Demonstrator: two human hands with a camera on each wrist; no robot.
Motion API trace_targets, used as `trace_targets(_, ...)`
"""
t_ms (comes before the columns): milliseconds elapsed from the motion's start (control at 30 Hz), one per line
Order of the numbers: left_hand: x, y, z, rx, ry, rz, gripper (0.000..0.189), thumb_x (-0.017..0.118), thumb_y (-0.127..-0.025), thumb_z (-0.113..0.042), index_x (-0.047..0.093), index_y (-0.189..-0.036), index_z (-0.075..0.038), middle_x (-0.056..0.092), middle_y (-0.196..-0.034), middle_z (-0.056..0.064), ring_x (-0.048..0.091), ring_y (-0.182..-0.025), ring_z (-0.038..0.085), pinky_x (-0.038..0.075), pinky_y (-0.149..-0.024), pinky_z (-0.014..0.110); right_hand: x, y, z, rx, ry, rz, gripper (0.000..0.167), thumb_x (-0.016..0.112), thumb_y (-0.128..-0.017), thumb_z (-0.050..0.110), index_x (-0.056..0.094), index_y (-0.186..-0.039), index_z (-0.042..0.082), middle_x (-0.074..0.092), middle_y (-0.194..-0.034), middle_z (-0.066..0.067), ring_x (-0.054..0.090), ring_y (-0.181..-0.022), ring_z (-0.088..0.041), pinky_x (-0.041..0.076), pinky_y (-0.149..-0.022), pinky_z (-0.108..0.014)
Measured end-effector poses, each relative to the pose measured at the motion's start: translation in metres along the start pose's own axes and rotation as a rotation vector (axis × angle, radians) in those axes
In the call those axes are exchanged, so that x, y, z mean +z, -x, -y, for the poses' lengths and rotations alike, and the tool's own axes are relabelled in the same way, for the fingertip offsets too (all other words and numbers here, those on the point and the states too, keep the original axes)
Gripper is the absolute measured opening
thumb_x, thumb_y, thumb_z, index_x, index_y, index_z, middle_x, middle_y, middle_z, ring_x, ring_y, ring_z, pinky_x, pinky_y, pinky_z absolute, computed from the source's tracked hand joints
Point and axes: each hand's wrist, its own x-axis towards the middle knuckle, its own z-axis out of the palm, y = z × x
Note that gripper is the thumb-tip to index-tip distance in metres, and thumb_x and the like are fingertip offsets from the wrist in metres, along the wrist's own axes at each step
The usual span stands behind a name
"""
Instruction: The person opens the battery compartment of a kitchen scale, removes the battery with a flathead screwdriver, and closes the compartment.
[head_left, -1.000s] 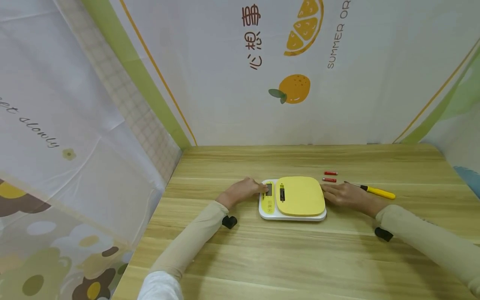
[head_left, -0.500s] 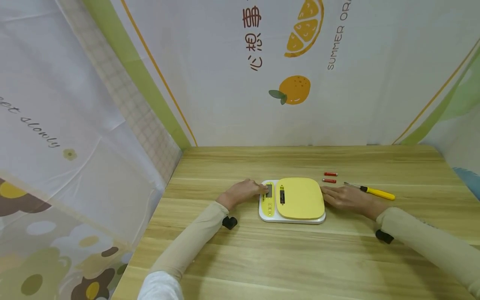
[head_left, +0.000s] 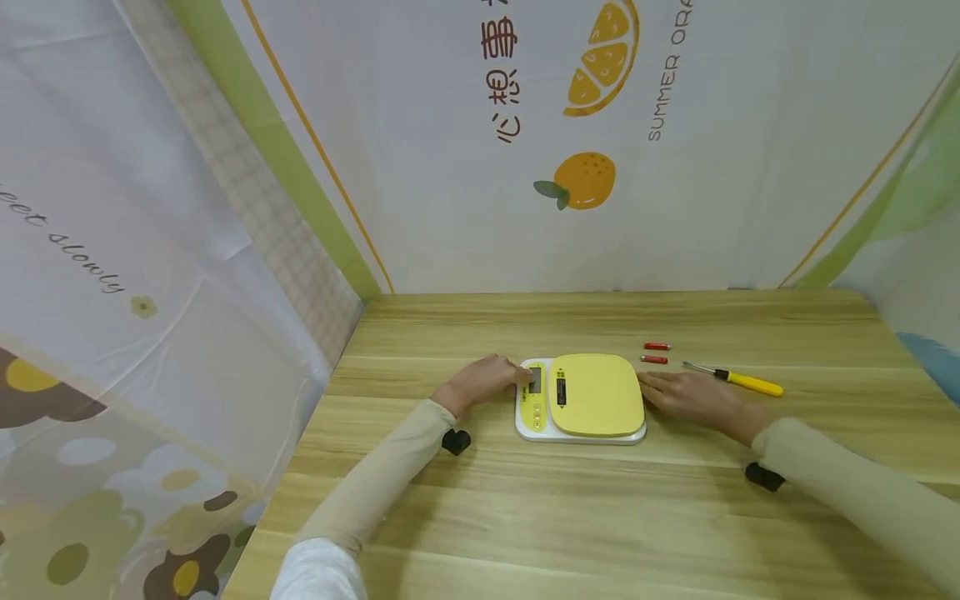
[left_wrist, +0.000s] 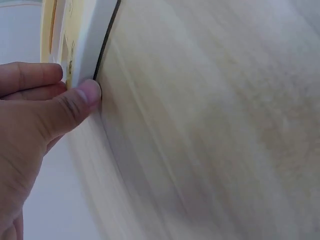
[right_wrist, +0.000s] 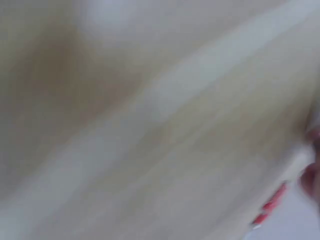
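A yellow and white kitchen scale (head_left: pixel 597 396) lies flat on the wooden table, its small display at the left end. At that end my left hand (head_left: pixel 483 385) grips the edge. The left wrist view shows the thumb of this hand (left_wrist: pixel 25 130) against the white side of the scale (left_wrist: pixel 92 42) and fingers over the top. My right hand (head_left: pixel 693 400) touches the opposite edge with fairly straight fingers; its thumb is hidden. Only blurred fingertips of the right hand (right_wrist: pixel 312 172) appear in the right wrist view.
Two red batteries (head_left: pixel 656 352) lie behind the scale, to its right. Beyond the right hand is a screwdriver (head_left: pixel 750 382) with a yellow handle. Printed cloth (head_left: pixel 450 208) hangs along the back and sides of the table (head_left: pixel 525 517).
The scale's right end has come down slightly onto the table, with my right hand beside it. The screwdriver's tip, earlier partly covered by that hand, now shows. My left hand keeps its hold.
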Motion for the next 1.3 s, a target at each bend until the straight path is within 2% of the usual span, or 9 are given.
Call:
trace_targets(67, -0.002, -0.001, 0.003, -0.005, 0.018, -0.016, 0.034, 0.072, -0.093, 0.001, 0.072, -0.126, -0.006, 0.073, -0.123, 0.009, 0.074, -0.100, 0.019, 0.061, -0.090, 0.021, -0.011, -0.002, 0.005, 0.114, -0.072, 0.033, 0.033, 0.078, -0.079, -0.013, 0.070, -0.110, -0.005, 0.073, -0.111, -0.022, 0.074, -0.093, -0.033, 0.066, -0.072, -0.043)
trace_targets(133, -0.004, -0.002, 0.006, -0.034, 0.030, -0.026, 0.037, 0.075, -0.092, -0.001, 0.071, -0.128, -0.006, 0.071, -0.127, 0.009, 0.070, -0.112, 0.021, 0.058, -0.099, 0.025, -0.022, -0.005, 0.013, 0.271, -0.196, 0.024, 0.020, 0.078, -0.081, -0.012, 0.068, -0.096, -0.002, 0.074, -0.092, -0.016, 0.070, -0.076, -0.025, 0.064, -0.062, -0.038)
trace_targets(300, -0.010, -0.005, 0.016, -0.151, 0.116, -0.020, 0.054, 0.083, -0.086, -0.013, 0.065, -0.137, -0.007, 0.067, -0.136, 0.007, 0.064, -0.124, 0.020, 0.054, -0.108, 0.030, -0.051, -0.007, 0.042, 0.634, -0.413, -0.028, 0.016, 0.073, -0.089, 0.006, 0.072, -0.099, -0.004, 0.066, -0.071, -0.007, 0.042, -0.052, -0.010, 0.039, -0.041, -0.025)
trace_targets(367, -0.011, -0.008, 0.019, -0.184, 0.160, -0.003, 0.061, 0.086, -0.083, -0.015, 0.063, -0.140, -0.008, 0.064, -0.140, 0.006, 0.061, -0.128, 0.021, 0.051, -0.111, 0.033, -0.059, -0.008, 0.057, 0.712, -0.412, 0.003, 0.022, 0.076, -0.089, 0.016, 0.072, -0.099, -0.003, 0.064, -0.068, -0.004, 0.041, -0.050, -0.009, 0.036, -0.039, -0.024)
trace_targets(533, -0.010, -0.014, 0.024, -0.236, 0.196, 0.049, 0.074, 0.087, -0.080, -0.024, 0.058, -0.146, -0.012, 0.059, -0.146, 0.005, 0.056, -0.133, 0.024, 0.049, -0.114, 0.038, -0.062, -0.014, 0.091, 0.830, -0.404, 0.068, 0.051, 0.076, -0.088, 0.053, 0.050, -0.068, 0.014, 0.037, -0.053, 0.005, 0.037, -0.047, -0.012, 0.030, -0.037, -0.025)
trace_targets(733, -0.007, -0.022, 0.027, -0.222, 0.214, 0.083, 0.077, 0.088, -0.078, -0.023, 0.056, -0.147, -0.013, 0.062, -0.143, 0.004, 0.062, -0.112, 0.016, 0.054, -0.103, 0.030, -0.058, -0.022, 0.103, 0.902, -0.417, 0.135, 0.059, 0.074, -0.084, 0.065, 0.045, -0.066, 0.017, 0.039, -0.056, 0.002, 0.041, -0.050, -0.016, 0.033, -0.038, -0.029)
trace_targets(900, -0.004, -0.026, 0.028, -0.219, 0.282, 0.110, 0.079, 0.089, -0.078, -0.019, 0.054, -0.149, -0.013, 0.057, -0.148, 0.001, 0.060, -0.091, 0.012, 0.056, -0.088, 0.023, -0.052, -0.028, 0.104, 0.914, -0.443, 0.184, 0.052, 0.077, -0.082, 0.062, 0.060, -0.075, 0.013, 0.045, -0.057, 0.001, 0.045, -0.051, -0.018, 0.036, -0.037, -0.033)
trace_targets(1200, -0.008, -0.027, 0.026, -0.242, 0.281, 0.141, 0.077, 0.088, -0.078, -0.018, 0.055, -0.147, -0.012, 0.055, -0.150, 0.001, 0.058, -0.099, 0.015, 0.053, -0.087, 0.023, -0.046, -0.030, 0.102, 0.875, -0.407, 0.107, 0.049, 0.079, -0.085, 0.050, 0.048, -0.064, 0.019, 0.035, -0.052, 0.006, 0.036, -0.049, -0.014, 0.028, -0.036, -0.027)
trace_targets(1300, -0.009, -0.026, 0.026, -0.250, 0.275, 0.149, 0.075, 0.088, -0.079, -0.016, 0.056, -0.146, -0.011, 0.055, -0.149, 0.002, 0.060, -0.117, 0.013, 0.053, -0.101, 0.024, -0.045, -0.030, 0.100, 0.848, -0.401, 0.077, 0.047, 0.080, -0.084, 0.047, 0.048, -0.065, 0.019, 0.034, -0.053, 0.007, 0.035, -0.049, -0.013, 0.028, -0.037, -0.026)
